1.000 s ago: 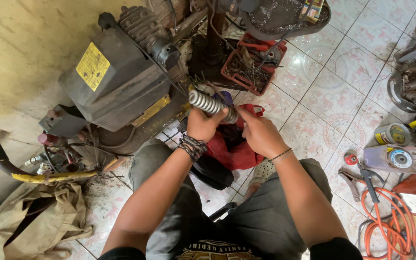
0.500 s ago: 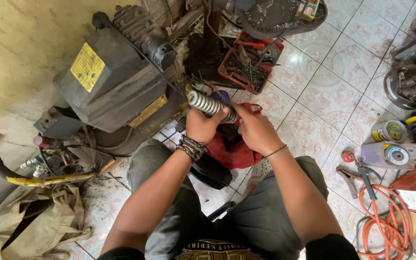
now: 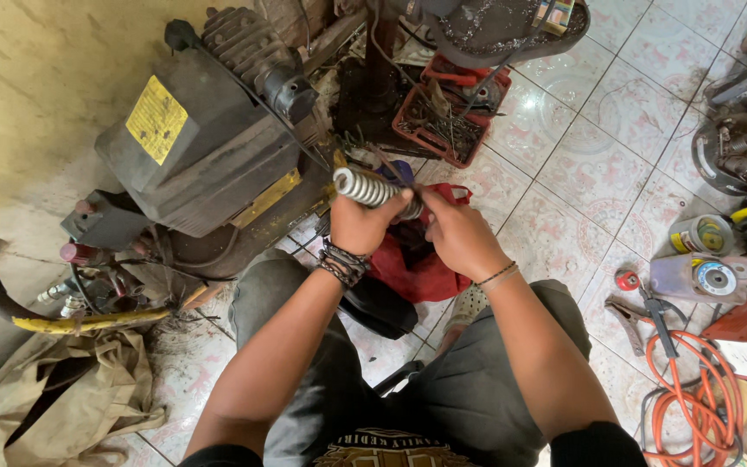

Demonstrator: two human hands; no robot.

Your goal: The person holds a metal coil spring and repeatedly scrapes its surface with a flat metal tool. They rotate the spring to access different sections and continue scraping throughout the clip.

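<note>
coil spring (image 3: 372,188): unchanged over the last second, left hand (image 3: 363,227) still closed around it, right hand (image 3: 458,235) still pinching its end above red cloth (image 3: 415,259); work unadvanced.

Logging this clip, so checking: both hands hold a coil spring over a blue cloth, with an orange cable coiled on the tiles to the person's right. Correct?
Not quite: the head view shows the cloth is red, not blue. The left hand and right hand do hold the coil spring, and the orange cable lies coiled to the right.
</note>
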